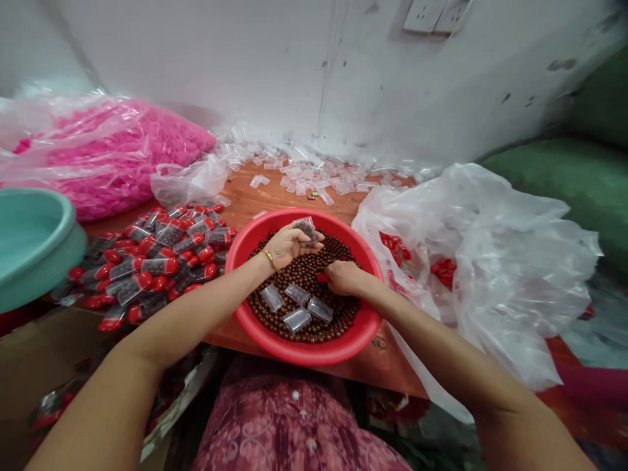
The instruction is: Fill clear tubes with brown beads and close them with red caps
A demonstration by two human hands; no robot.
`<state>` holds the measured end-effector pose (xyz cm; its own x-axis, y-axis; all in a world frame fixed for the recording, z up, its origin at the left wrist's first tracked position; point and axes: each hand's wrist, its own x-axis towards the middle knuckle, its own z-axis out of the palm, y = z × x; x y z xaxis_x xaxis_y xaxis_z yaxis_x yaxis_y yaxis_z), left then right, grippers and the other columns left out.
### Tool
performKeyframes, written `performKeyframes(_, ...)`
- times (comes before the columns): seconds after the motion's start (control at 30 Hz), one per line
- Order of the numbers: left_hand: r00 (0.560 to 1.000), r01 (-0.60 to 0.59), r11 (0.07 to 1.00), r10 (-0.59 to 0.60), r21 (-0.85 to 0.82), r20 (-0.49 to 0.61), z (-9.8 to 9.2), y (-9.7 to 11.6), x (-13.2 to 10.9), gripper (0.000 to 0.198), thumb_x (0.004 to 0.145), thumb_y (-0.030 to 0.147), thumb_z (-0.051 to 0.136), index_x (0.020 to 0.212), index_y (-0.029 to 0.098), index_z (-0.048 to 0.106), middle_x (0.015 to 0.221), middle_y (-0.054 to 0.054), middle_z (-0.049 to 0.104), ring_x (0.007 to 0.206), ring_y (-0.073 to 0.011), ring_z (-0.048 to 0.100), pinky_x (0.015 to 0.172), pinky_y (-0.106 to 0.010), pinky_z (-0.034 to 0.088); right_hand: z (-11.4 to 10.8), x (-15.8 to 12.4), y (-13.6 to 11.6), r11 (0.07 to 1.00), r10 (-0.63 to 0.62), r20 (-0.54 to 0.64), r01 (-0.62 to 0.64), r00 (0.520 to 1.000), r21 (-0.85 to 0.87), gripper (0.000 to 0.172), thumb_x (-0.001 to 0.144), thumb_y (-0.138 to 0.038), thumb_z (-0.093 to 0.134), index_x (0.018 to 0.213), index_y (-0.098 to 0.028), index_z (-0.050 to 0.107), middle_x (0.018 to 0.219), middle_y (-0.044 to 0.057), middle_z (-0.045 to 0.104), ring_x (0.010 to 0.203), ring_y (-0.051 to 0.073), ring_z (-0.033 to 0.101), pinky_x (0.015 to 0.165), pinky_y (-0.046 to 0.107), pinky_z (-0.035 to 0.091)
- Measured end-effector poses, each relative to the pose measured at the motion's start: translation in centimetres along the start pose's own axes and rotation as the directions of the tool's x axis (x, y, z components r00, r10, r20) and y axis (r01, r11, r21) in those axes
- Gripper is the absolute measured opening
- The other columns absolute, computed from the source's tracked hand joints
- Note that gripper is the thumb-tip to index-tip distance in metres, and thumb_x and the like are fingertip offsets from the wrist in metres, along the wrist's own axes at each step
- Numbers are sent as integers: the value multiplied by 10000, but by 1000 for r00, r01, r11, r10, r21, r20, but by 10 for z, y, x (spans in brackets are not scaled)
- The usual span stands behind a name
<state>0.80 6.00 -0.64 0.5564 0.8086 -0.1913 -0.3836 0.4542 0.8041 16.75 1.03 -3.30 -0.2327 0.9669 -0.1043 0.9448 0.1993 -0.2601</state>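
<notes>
A red basin [307, 354] holds many small brown balls [338, 320]. Over its back part, my left hand [289, 245] is closed around a clear tube [307, 229] with dark contents in it. To the right of it, my right hand [343, 277] pinches a small red cap [322, 278] just above the balls. The tube and the cap are apart. Several clear tubes [297, 320] lie on the balls in the front half of the basin.
Filled tubes with red caps [167, 261] are heaped left of the basin, near a teal basin [39, 261] and a bag of pink pieces [112, 150]. Clear tubes [304, 173] lie scattered along the wall. At right, a plastic bag [495, 248] holds red caps [444, 271].
</notes>
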Motion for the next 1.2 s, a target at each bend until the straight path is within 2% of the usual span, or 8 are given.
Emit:
performKeyframes(0.1, 999, 22, 998, -23, 61, 23, 4, -1, -3, 231, 563, 27, 479, 771, 122, 512, 699, -29, 681, 589, -128, 646, 646, -244, 508, -10, 1, 9, 999, 25, 13, -25, 1000, 19, 76, 710, -159, 584, 651, -144, 630, 661, 98, 661, 605, 203, 607, 560, 275, 418)
performKeyframes(0.17, 998, 37, 992, -43, 120, 54, 6, -4, -4, 248, 562, 31, 500, 791, 126, 507, 700, -27, 679, 585, -129, 645, 634, -244, 511, -21, 3, 15, 977, 55, -125, -27, 991, 214, 168, 792, -260, 506, 731, -152, 619, 677, 54, 639, 600, 159, 568, 560, 251, 406)
performKeyframes(0.27, 993, 60, 977, -80, 203, 91, 8, -8, -5, 268, 560, 60, 529, 820, 125, 515, 703, -29, 674, 566, -130, 639, 601, -245, 512, -37, 5, 17, 794, 112, -352, 129, 929, 594, 262, 796, -399, 499, 708, -162, 570, 619, -7, 555, 556, 110, 480, 550, 225, 381)
performKeyframes(0.33, 987, 71, 964, -105, 256, 120, 8, -11, -5, 274, 550, 83, 545, 821, 121, 526, 709, -33, 670, 565, -130, 636, 580, -240, 509, -44, 6, 11, 688, 96, -390, 222, 916, 691, 281, 758, -436, 545, 674, -168, 552, 600, -26, 515, 545, 93, 442, 552, 220, 369)
performKeyframes(0.5, 968, 65, 940, -141, 336, 206, 6, -13, -7, 262, 543, 127, 563, 803, 123, 532, 738, -31, 657, 582, -121, 625, 561, -234, 515, -49, 5, -3, 620, -18, -305, 250, 952, 744, 285, 715, -445, 603, 650, -168, 591, 618, -21, 548, 583, 102, 467, 595, 235, 396)
performKeyframes(0.8, 967, 20, 898, -130, 440, 221, 9, -14, -10, 249, 562, 173, 547, 806, 140, 515, 721, -16, 624, 529, -96, 569, 410, -170, 437, -50, -9, 1, 699, -88, -215, 214, 973, 682, 347, 741, -510, 573, 700, -168, 620, 705, 14, 609, 681, 149, 543, 652, 271, 435)
performKeyframes(1.03, 977, -28, 869, -80, 494, 198, 13, -10, -14, 264, 586, 178, 530, 845, 154, 490, 640, 25, 599, 454, -68, 523, 399, -145, 390, -47, -25, 1, 631, 124, -163, 49, 979, 774, 315, 827, -452, 418, 630, -207, 424, 551, -42, 404, 442, 91, 395, 417, 228, 334)
performKeyframes(1.2, 967, -54, 878, -73, 476, 244, 16, -9, -18, 175, 604, 182, 507, 773, 154, 471, 572, 43, 554, 431, -68, 511, 423, -169, 428, -39, -21, 4, 583, 71, -106, 46, 992, 811, 254, 799, -418, 502, 913, -191, 496, 572, -60, 495, 407, 86, 434, 411, 213, 351)
